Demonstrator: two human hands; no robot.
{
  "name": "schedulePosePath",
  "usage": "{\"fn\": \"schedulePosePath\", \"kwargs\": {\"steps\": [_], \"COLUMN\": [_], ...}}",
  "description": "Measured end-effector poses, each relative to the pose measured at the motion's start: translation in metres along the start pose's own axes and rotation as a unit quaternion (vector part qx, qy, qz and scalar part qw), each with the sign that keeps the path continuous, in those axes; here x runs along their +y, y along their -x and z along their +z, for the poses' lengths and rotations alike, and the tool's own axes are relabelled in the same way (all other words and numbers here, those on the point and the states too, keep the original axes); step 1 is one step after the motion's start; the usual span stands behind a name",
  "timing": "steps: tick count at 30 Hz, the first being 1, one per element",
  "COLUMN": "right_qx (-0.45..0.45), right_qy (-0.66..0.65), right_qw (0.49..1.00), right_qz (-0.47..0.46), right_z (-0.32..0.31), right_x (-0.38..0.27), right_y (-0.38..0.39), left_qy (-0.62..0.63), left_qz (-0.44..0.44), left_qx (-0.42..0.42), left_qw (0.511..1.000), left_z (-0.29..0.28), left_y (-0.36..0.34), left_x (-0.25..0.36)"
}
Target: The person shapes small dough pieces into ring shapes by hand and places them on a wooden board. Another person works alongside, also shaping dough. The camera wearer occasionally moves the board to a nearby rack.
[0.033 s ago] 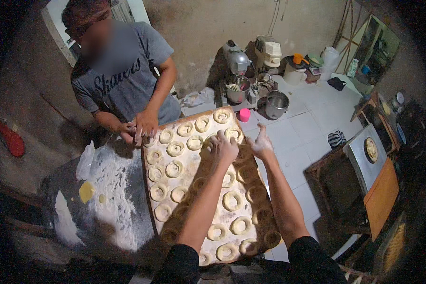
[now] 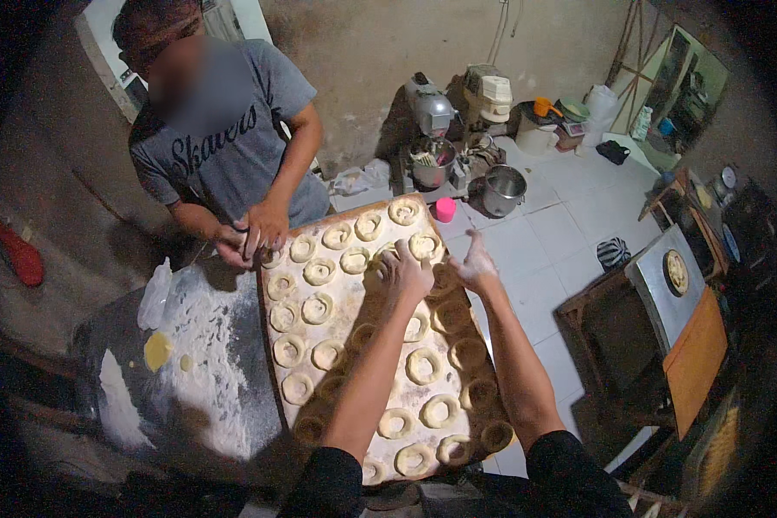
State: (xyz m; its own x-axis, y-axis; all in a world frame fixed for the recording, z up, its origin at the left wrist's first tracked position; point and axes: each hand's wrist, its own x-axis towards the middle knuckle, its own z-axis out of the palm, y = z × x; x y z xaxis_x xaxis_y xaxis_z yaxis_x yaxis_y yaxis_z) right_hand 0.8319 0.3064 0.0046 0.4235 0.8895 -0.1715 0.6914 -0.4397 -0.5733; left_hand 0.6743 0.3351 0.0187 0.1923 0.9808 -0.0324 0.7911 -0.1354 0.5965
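A floured wooden board (image 2: 367, 302) lies before me, covered with several pale dough rings (image 2: 423, 366) in rows. My left hand (image 2: 407, 274) is over its far right part, fingers curled down on a dough ring (image 2: 383, 254) that they partly hide. Beside it, another dough ring (image 2: 425, 245) lies uncovered. At the board's right edge my right hand (image 2: 477, 262) is raised, dusted with flour, its thumb and fingers apart and nothing visible in it. My forearms shade the rings below them.
Across the board's far left corner a co-worker's hands (image 2: 255, 235) are together. To the left is a dark table (image 2: 259, 380) with flour and a yellow dough piece (image 2: 157, 351). Mixers (image 2: 432, 108), a metal pot (image 2: 503, 190) and a pink cup (image 2: 445, 210) stand beyond the board.
My left hand has shifted slightly left and its fingers have curled in, uncovering the dough ring beside it. My right hand has moved slightly; the co-worker's hands have shifted a little.
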Motion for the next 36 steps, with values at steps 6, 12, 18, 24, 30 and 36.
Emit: {"fn": "schedulePosePath", "kwargs": {"steps": [6,12,18,24,30,36], "right_qx": [-0.047,0.015,0.113,-0.143,-0.305,-0.014], "right_qy": [0.054,0.137,0.137,-0.003,-0.009,0.106], "right_qw": [0.997,0.989,0.983,0.908,0.886,0.896], "right_qz": [0.033,0.061,-0.052,-0.393,-0.350,-0.430], "right_z": [0.016,0.017,0.022,0.151,0.312,0.450], "right_x": [-0.009,-0.021,-0.074,-0.238,-0.351,-0.422], "right_y": [0.023,0.030,0.125,0.239,0.266,0.241], "left_qy": [-0.100,0.061,0.143,0.209,0.231,0.316], "left_qz": [0.087,0.099,0.165,0.051,-0.043,-0.112], "left_qx": [0.022,0.089,0.021,0.142,0.201,0.227], "left_qw": [0.991,0.989,0.976,0.966,0.951,0.914], "left_z": [-0.015,0.010,-0.114,-0.213,-0.243,-0.275], "left_y": [0.022,0.025,0.110,0.229,0.305,0.328], "left_x": [-0.003,-0.022,-0.098,-0.287,-0.450,-0.509]}}
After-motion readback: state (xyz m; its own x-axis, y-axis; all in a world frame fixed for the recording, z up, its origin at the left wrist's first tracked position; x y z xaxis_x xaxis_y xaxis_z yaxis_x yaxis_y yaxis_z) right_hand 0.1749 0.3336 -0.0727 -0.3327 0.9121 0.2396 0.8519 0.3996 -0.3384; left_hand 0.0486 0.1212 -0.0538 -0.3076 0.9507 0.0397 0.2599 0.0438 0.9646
